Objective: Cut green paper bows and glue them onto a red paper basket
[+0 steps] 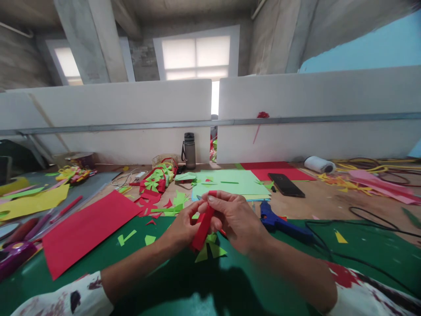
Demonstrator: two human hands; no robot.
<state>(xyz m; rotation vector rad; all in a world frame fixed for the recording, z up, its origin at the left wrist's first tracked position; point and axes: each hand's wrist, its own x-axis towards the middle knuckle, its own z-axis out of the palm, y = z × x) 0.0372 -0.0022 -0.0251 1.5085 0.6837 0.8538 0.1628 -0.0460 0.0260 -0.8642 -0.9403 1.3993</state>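
A folded strip of red paper is pinched between my two hands above the green mat. My left hand is closed on the strip's left edge. From the other side my right hand grips its upper end, thumb on top. A small grey tip shows near the left fingertips and a bit of red shows under the right hand; I cannot make out what they belong to. Light-green paper pieces lie just beneath the strip.
A red sheet lies to the left, light-green sheets ahead. A blue glue gun with a black cable rests at right, near a phone. A bottle stands at the back. Paper scraps are scattered around.
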